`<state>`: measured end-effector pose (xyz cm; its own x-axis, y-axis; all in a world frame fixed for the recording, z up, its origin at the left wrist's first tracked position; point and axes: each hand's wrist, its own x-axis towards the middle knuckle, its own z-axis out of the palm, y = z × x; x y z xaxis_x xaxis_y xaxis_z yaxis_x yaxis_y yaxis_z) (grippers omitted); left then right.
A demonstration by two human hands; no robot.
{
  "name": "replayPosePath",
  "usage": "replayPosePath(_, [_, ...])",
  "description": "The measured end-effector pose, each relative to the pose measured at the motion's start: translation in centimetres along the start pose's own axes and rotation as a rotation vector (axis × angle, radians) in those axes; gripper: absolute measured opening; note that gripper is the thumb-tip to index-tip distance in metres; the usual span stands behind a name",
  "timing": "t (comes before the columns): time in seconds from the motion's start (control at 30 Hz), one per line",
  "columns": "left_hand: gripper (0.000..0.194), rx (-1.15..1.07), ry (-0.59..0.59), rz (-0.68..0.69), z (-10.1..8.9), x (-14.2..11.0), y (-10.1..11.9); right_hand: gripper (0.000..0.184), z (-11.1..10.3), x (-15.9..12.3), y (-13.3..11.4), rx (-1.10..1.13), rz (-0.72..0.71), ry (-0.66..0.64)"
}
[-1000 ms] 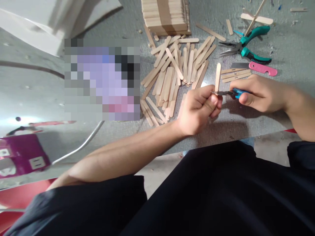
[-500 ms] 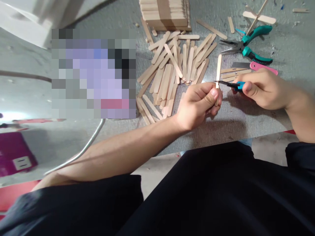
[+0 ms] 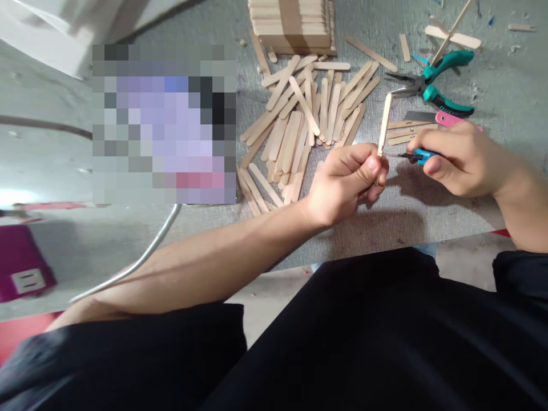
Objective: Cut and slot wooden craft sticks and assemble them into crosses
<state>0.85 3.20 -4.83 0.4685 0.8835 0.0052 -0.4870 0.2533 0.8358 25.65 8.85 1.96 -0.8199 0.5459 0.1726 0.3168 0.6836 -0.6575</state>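
My left hand [image 3: 353, 177] pinches the lower end of a wooden craft stick [image 3: 385, 123] between thumb and fingers. The stick points up and leans slightly right, with a small nick or bend just above the thumb. My right hand [image 3: 464, 157] is closed around a blue utility knife [image 3: 422, 156] with a dark front end. Its thin blade points left at the stick, close to the left fingertips. Whether the blade touches the wood I cannot tell. Behind the hands lies a loose pile of craft sticks [image 3: 295, 131].
Teal-handled pliers [image 3: 428, 83] lie behind my right hand, by a pink-handled blade tool [image 3: 445, 118]. Crossed sticks [image 3: 451, 37] stand beyond. A banded stack of sticks [image 3: 295, 25] sits at the back. A white cable [image 3: 145, 257] crosses near my left forearm.
The knife has moved slightly down and right, its blade going from across the stick to beside its lower part. The stick's upper end now leans further right.
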Motion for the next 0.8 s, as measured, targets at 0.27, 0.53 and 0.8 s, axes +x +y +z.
replayPosePath(0.27, [0.055,0.053,-0.004,-0.03,0.4,-0.4,0.7,0.06,-0.4,-0.6,-0.1,-0.139,0.114,-0.09])
replayPosePath(0.53, [0.053,0.138,-0.038,0.014,0.3,-0.7,0.4,0.057,-0.4,-0.7,0.0,-0.167,0.049,-0.108])
replayPosePath(0.8, [0.053,0.192,-0.039,0.102,0.4,-0.7,0.4,0.064,0.8,-0.6,0.2,-0.427,0.034,-0.06])
